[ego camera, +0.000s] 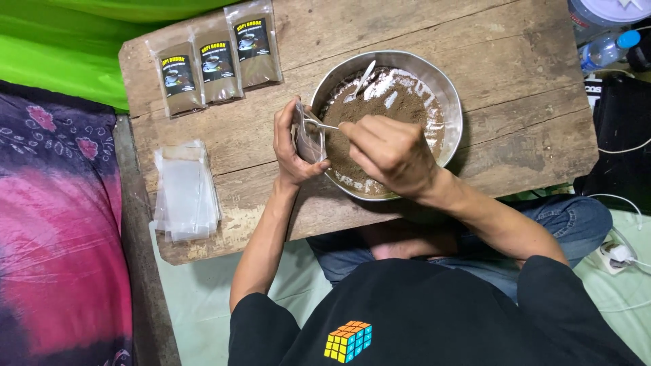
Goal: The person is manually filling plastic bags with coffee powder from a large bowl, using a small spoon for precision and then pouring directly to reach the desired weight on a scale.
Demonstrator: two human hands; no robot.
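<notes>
At the middle of the worn wooden desk (475, 61) the left hand (291, 146) is clamped around a small clear pouch (310, 139), fingers curled over its back and thumb on the near side, holding it upright with the mouth open just at the 9 o'clock rim of a round metal bowl (451, 88). The right hand (390, 152) is closed on the handle of a thin spoon (324, 125) whose tip reaches into the pouch mouth; this hand lies at 3 o'clock of the pouch, just beside it, hovering over the near part of the bowl. The two hands are close together but not touching. The bowl holds brown powder (380, 108), with bare metal streaks showing along its far side, and a second spoon (363, 80) stands tilted in the powder at about 11 o'clock inside the bowl. At 10 o'clock of the hands, along the far edge of the desk, three filled pouches (215, 64) with dark labels lie side by side. At 8 o'clock, near the left edge, rests a stack of empty clear pouches (184, 193). A plastic bottle (607, 49) lies off the desk at 2 o'clock.
</notes>
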